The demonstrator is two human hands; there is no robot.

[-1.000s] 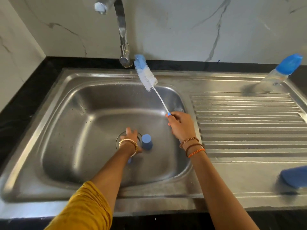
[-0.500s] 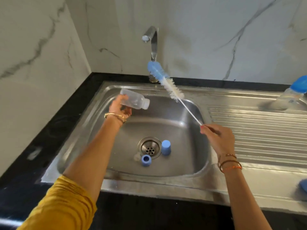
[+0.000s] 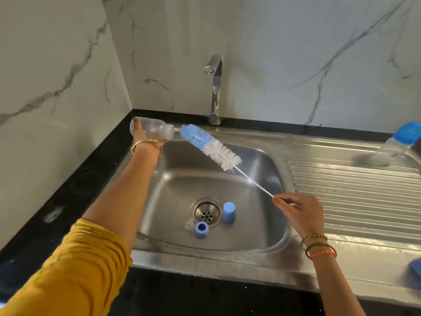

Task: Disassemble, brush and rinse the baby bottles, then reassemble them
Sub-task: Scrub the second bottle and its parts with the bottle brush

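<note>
From the head view, the left hand (image 3: pixel 145 139) grips a clear bottle (image 3: pixel 152 129) held sideways over the far left rim of the sink (image 3: pixel 239 252), mouth to the right. The right hand (image 3: pixel 300 213) pinches the thin handle of the brush (image 3: pixel 210 147); its blue tip is just beside the bottle mouth. A cap (image 3: pixel 229 212) and a ring (image 3: pixel 201 229) lie near the drain (image 3: pixel 206 213). A second bottle (image 3: pixel 397 144) stands far right.
</note>
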